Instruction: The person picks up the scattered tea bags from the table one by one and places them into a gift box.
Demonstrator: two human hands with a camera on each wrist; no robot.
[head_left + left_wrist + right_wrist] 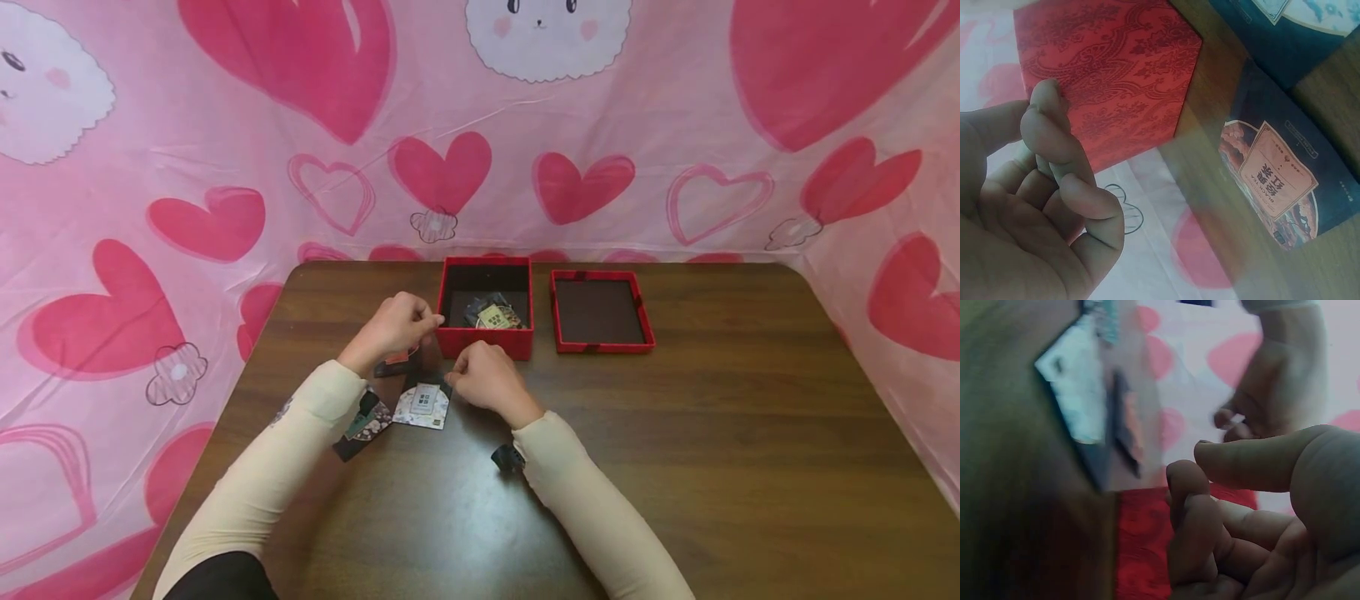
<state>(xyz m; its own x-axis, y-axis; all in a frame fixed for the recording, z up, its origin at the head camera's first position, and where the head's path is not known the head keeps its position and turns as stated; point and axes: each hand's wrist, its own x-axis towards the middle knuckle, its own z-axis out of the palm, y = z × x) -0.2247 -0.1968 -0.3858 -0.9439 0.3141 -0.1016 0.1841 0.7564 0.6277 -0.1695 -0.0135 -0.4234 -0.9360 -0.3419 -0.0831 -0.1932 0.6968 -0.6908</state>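
Observation:
An uncovered red box (486, 343) stands at the back of the table, with tea packets (493, 317) lying inside. My left hand (393, 327) has its fingertips right at the box's left front corner, thumb and fingers loosely bent, and nothing shows between them. My right hand (491, 379) hovers just in front of the box with bent fingers; a small gap shows between thumb and forefinger. Below and left of it lies a white-fronted tea packet (422, 402). A black tea packet with an orange label (1279, 169) lies under my left hand.
A flat red-rimmed lid (603, 312) lies inside up, right of the box. Another dark floral packet (370, 423) is partly hidden under the left wrist. Wood tabletop (712, 450) extends to the right, and a pink heart-print cloth (502, 117) hangs behind.

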